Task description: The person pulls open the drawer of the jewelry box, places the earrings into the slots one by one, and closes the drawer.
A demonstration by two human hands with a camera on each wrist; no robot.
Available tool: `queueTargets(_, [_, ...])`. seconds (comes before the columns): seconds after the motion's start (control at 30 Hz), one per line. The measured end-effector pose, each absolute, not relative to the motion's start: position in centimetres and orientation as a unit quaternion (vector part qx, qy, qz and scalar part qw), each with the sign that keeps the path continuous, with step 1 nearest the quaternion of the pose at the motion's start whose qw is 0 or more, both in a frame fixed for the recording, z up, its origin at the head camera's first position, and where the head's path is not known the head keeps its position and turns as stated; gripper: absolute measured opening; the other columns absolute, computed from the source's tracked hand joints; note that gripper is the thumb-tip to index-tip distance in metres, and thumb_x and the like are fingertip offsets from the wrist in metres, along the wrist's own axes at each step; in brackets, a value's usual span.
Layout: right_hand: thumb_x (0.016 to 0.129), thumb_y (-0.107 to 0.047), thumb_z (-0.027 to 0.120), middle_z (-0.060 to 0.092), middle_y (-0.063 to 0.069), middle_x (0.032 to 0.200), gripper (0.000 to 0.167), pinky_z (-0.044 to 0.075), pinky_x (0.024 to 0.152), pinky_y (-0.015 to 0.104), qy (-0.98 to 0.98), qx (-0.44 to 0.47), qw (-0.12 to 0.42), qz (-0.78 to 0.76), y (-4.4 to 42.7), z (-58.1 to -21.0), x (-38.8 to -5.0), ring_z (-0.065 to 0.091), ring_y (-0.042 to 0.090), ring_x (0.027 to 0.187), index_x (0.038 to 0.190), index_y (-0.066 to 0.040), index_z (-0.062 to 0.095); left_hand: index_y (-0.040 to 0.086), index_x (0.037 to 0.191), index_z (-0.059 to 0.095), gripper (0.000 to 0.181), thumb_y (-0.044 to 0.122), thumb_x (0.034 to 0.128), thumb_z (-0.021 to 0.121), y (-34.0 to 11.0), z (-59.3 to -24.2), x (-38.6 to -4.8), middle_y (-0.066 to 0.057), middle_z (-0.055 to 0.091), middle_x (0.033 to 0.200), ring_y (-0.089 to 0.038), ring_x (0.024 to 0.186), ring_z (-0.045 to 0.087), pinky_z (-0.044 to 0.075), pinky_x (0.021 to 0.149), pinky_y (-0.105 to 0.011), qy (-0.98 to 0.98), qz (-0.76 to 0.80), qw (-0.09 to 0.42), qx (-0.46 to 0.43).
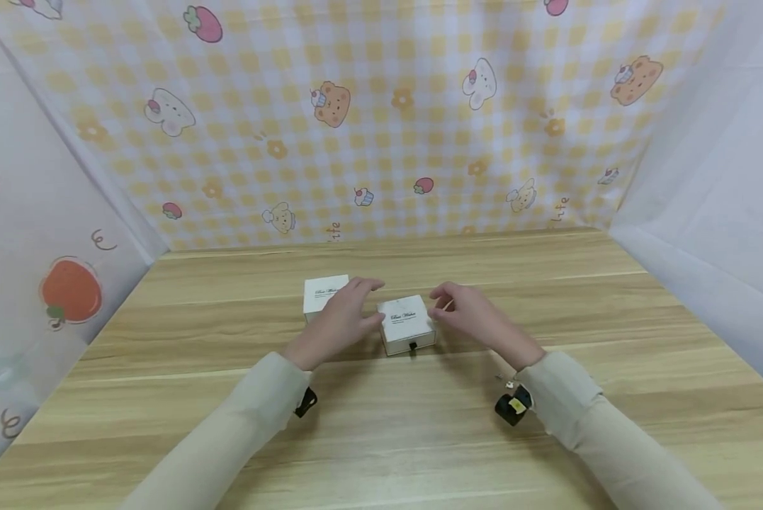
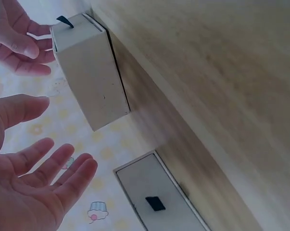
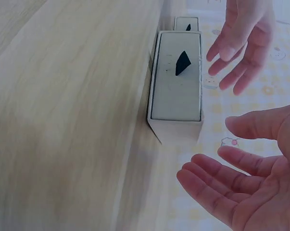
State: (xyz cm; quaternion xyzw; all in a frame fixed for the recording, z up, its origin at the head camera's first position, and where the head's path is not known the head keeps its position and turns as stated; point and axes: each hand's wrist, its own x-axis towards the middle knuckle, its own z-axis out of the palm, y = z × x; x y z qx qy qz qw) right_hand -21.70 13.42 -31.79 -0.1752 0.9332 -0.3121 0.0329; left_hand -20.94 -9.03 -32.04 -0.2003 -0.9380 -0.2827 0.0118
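Note:
Two white drawer-style gift boxes with small black pull tabs rest on the table. The nearer box (image 1: 408,324), lettered "Best Wishes" on top, sits between my two hands. My left hand (image 1: 346,315) is at its left side, fingers relaxed and spread, holding nothing. In the head view that hand partly covers the other box (image 1: 321,292), which stands further left and back. On the right side of the nearer box my right hand (image 1: 470,312) hovers with loosely bent fingers, holding nothing. A gap shows between the right hand (image 3: 241,180) and the box (image 3: 176,91) in the right wrist view.
The wood-grain table (image 1: 381,439) reaches back to a yellow checked curtain (image 1: 387,142) with cartoon prints. White cloth (image 1: 706,163) hangs at the right side and printed cloth (image 1: 30,212) at the left. A black wrist camera (image 1: 511,407) is by my right sleeve.

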Motion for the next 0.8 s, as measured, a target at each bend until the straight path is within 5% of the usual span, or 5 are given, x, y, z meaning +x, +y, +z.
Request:
queueTargets(0.47, [0.086,-0.018,0.065,0.064,0.013,0.092,0.038,0.047,0.068,0.029,0.927,-0.153,0.063,-0.336,12.3,-33.3,-22.2,0.058,0.019,0.081,0.116,0.005,0.057,0.005,0.127,0.051,0.05,0.026,0.0843,0.068,-7.4,-32.8,-22.9,-0.01,0.054,0.12,-0.023,0.107,0.054,0.046,0.091,-0.038,-0.947,-0.275,-0.036,-0.16])
queueTargets(0.8, [0.084,-0.015,0.066,0.061,0.013,0.092,0.037,0.044,0.063,0.024,0.927,-0.116,0.067,-0.351,11.8,-33.1,-22.2,0.054,0.018,0.078,0.115,0.004,0.056,0.005,0.104,0.064,0.028,0.023,0.0833,0.066,-7.3,-33.2,-24.0,-0.005,0.057,0.099,-0.017,0.088,0.051,0.045,0.078,-0.031,-0.941,-0.286,-0.061,-0.172])
